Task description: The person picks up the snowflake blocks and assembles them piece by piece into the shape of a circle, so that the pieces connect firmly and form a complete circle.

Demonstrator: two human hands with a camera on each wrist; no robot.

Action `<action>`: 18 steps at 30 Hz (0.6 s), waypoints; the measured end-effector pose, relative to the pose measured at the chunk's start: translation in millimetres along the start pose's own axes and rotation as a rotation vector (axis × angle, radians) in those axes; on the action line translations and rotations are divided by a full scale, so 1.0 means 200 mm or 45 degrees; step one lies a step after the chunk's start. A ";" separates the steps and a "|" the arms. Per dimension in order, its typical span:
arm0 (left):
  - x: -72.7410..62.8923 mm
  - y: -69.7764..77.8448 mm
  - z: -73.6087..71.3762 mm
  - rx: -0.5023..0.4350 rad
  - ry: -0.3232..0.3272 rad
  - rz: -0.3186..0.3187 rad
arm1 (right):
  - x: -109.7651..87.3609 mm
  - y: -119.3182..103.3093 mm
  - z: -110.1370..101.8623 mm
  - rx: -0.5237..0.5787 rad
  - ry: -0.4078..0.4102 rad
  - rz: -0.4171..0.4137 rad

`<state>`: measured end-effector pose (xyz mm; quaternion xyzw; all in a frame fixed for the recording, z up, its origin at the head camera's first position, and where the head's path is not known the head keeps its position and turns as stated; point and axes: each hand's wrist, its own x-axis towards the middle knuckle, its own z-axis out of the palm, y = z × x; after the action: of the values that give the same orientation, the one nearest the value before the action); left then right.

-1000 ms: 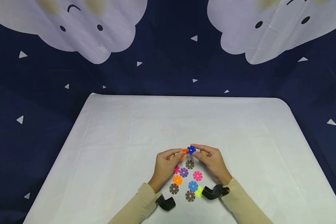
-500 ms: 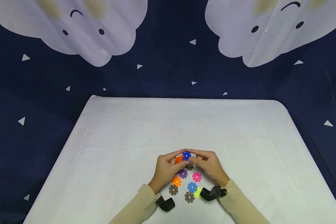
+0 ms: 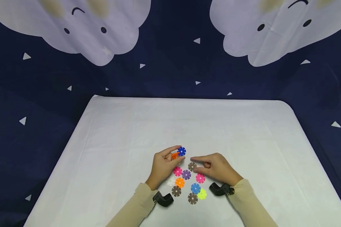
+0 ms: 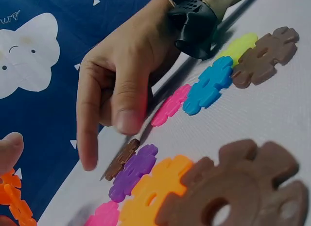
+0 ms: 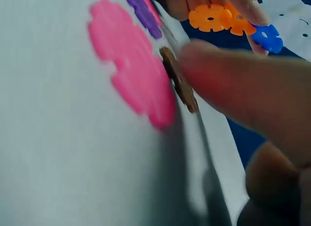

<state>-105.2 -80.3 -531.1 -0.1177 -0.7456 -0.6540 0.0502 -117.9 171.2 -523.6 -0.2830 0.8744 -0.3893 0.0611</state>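
My left hand pinches a small chain of notched plastic discs between thumb and index finger, raised over the table. Two orange discs and a blue disc are joined in it, as the right wrist view shows. My right hand hovers low at a brown disc lying on the cloth. Its index finger and thumb are parted on either side of that disc, with nothing held; whether the thumb touches it I cannot tell. Beside the brown disc lie a purple disc and a pink disc.
Several more discs lie loose nearer the front: an orange disc, a light blue disc touching a yellow disc, and brown ones. A white disc is faint against the white tablecloth. A dark blue patterned curtain hangs behind.
Both hands were together at the blue disc. My right hand has let it go and moved right and down to the brown disc; my left hand has drawn left with the chain.
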 end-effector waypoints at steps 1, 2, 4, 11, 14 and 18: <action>0.00 0.00 0.00 0.000 -0.001 -0.015 | 0.00 0.00 -0.01 -0.043 -0.026 -0.004; 0.00 0.00 0.00 -0.001 -0.004 -0.020 | 0.00 -0.01 -0.01 -0.076 -0.046 -0.002; 0.00 0.01 0.01 -0.002 -0.010 -0.035 | 0.00 -0.02 -0.01 -0.124 -0.064 -0.008; 0.00 0.02 0.02 0.049 -0.021 -0.091 | 0.01 -0.04 0.03 -0.211 0.043 -0.071; 0.00 0.02 0.02 0.048 -0.031 -0.077 | 0.01 -0.04 0.06 -0.250 0.110 -0.105; 0.00 0.01 0.02 0.039 -0.052 -0.030 | 0.01 -0.04 0.07 -0.089 0.186 -0.086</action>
<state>-103.2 -76.2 -528.9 -0.1216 -0.7576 -0.6406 0.0290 -112.6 156.7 -527.9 -0.2851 0.8796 -0.3800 -0.0261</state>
